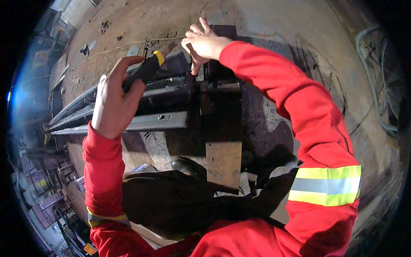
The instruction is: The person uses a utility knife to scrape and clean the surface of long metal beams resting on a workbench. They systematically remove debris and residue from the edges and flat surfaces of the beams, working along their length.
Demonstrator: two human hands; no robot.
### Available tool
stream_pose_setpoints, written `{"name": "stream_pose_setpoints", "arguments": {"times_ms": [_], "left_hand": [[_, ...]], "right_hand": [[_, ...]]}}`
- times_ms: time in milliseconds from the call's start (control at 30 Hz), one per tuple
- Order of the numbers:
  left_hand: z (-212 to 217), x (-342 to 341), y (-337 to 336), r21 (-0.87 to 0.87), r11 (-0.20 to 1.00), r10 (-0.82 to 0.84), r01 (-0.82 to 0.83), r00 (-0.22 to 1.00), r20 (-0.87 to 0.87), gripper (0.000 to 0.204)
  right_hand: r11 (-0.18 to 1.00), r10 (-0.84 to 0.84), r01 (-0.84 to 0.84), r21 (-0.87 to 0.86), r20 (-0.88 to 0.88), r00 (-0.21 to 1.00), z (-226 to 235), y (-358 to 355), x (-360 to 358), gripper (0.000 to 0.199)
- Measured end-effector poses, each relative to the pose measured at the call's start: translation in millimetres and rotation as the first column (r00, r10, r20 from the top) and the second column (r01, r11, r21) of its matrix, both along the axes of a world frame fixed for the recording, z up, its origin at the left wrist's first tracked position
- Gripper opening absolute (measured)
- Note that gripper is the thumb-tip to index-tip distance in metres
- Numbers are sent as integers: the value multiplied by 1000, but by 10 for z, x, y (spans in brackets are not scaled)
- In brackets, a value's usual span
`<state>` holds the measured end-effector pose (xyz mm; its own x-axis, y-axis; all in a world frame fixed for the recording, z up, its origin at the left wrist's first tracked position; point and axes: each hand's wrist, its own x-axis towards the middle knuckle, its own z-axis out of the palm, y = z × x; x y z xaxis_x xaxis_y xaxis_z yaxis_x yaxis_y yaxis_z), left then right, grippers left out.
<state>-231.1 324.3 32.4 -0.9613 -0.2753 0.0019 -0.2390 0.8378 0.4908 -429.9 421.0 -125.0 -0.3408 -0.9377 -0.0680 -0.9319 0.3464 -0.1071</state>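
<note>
My left hand (pixel 113 96) is closed around a black tool handle with a yellow band (pixel 147 68), its tip pointing up and right. My right hand (pixel 204 42) reaches over a dark steel block (pixel 218 107). Its fingertips pinch the end of a thin rod (pixel 165 39) just beyond the tool's tip, and one finger points down onto the block. Both arms wear red sleeves with reflective bands. Below the hands, long grey metal rails (pixel 141 122) run left from the block.
A rusty flat steel plate (pixel 222 160) stands under the block. The floor (pixel 274 25) is stained, dirty concrete. Hoses or cables (pixel 376 85) curl at the right edge. Dark cloth or a glove (pixel 171 201) lies in my lap. Shelving and clutter fill the far left.
</note>
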Motion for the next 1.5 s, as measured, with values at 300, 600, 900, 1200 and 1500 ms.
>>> {"name": "stream_pose_setpoints", "arguments": {"times_ms": [300, 600, 900, 1200, 1500], "left_hand": [[-39, 22, -103, 0, 1000, -5, 5, 999, 52, 39], [-56, 11, -169, -4, 1000, -16, 16, 994, 105, 41], [-53, 80, -241, 41, 999, 31, -33, 997, 68, 40], [-131, 162, -285, 254, 957, 157, -141, 987, -45, 35], [-365, 269, -386, 286, 948, 183, -139, 974, -133, 41]], "right_hand": [[998, 58, -58, -24, -12, 998, 143, 97, 87, 78], [981, 121, -132, -141, -86, 989, 16, 70, 90, 78], [988, 132, -144, 49, 183, 974, 264, -45, -152, 52], [989, 145, -139, -43, 225, 963, 214, 10, -112, 73], [994, 104, -108, 24, 142, 984, 272, -7, -67, 80]]}}
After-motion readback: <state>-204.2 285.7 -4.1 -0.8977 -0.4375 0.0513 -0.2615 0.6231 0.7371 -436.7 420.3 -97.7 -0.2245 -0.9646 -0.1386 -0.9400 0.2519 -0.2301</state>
